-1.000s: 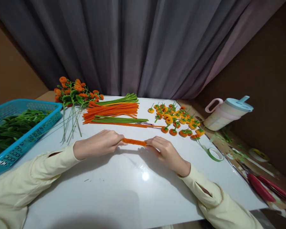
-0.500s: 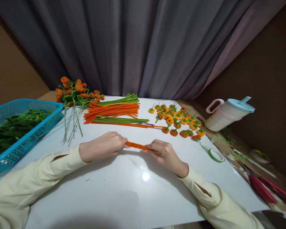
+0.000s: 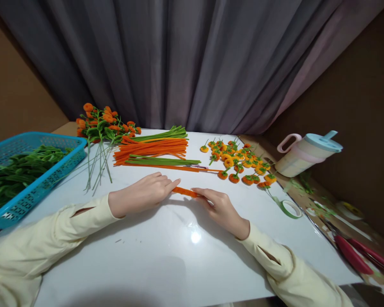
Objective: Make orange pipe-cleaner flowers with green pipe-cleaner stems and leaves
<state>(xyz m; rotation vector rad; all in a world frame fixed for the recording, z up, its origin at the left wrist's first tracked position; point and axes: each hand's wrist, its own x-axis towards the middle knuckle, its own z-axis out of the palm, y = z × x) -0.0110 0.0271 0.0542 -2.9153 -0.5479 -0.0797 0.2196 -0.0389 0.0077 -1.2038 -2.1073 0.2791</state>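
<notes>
Between my two hands, a short orange pipe cleaner coil (image 3: 184,192) is held nearly level above the white table. My left hand (image 3: 144,194) pinches its left end with thumb and forefinger. The right end sits in the fingertips of my right hand (image 3: 222,209), whose fingers partly cover it. Just beyond the hands lies a bundle of orange pipe cleaners (image 3: 153,148), with green pipe cleaners (image 3: 163,160) at its near side. Several orange and yellow pipe cleaner flower heads (image 3: 228,162) with green backs lie at the back right.
On the left stands a blue basket (image 3: 56,170) of green leaves. Behind it lie orange flowers (image 3: 108,117) with stems. To the right are a tape roll (image 3: 291,209), a lidded cup (image 3: 302,155) and red-handled pliers (image 3: 352,254). A white table (image 3: 160,264) carries most items.
My fingers have shifted their pinch on the orange coil; the left forefinger or thumb now points outward along it. My right hand has moved slightly left. The other things stay in place.
</notes>
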